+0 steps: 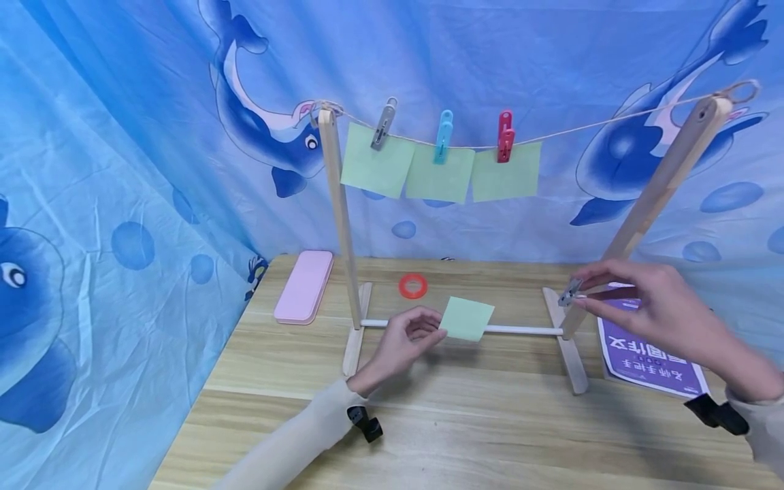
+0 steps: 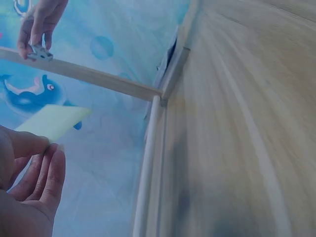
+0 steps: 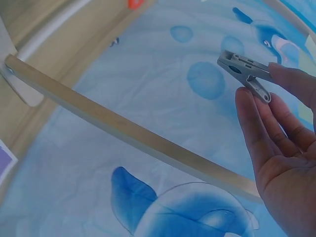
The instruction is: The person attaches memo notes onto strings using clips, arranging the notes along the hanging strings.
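Observation:
My left hand pinches a pale green paper square by its lower left corner, in front of the rack's white crossbar. In the left wrist view the paper sits between thumb and fingertips. Over by the right post, my right hand holds a grey clothespin between thumb and fingers. The right wrist view shows that clothespin gripped at its handle ends. Above, three green squares hang from a string by a grey clothespin, a blue clothespin and a red clothespin.
Two wooden posts stand at left and right, holding the string. A pink case and a red tape ring lie toward the back of the table. A purple book lies by the right foot.

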### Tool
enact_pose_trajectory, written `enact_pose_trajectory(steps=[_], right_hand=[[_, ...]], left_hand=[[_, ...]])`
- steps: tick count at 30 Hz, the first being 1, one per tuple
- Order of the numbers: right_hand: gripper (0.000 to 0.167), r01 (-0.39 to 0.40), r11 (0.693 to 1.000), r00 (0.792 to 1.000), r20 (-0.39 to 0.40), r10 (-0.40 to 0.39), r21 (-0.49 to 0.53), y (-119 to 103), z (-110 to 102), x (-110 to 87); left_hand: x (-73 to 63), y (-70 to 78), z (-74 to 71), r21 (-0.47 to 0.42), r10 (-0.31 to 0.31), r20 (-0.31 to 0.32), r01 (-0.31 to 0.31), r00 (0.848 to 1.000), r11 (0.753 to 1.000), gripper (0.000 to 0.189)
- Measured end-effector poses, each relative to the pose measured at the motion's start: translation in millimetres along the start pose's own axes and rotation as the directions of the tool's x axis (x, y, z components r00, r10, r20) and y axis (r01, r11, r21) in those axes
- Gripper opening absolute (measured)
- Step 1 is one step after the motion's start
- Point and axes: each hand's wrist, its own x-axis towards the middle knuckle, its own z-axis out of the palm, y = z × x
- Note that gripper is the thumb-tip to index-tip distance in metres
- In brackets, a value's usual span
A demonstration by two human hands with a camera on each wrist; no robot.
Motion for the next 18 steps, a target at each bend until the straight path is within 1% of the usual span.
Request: enact_pose_trajectory(steps=[8,12,18], right_hand=[[0.05,0.002,1.0,0.999,-0.037,-0.001,0.029,-5.9,-12.9,14.2],[0.051,0.001,1.0,0.999,-0.044,-0.001,0.008,-9.7,-20.4,22.2],[0.056,0.025,0.998,0.996,-0.079,-0.029,-0.05,-16.0,-31.4,32.4]], left_hand=[[17.4,9.5,13.2,-0.016,0.044,-0.031,-0.044,0.999,0.999,0.023],[28.3,14.8,17.1,-0.053,0.065,-0.049,-0.068,0.997,0.996,0.023],[43.7,28.2,19.8,-0.094,0.107,-0.065,-0.113,0.992,0.989,0.023]])
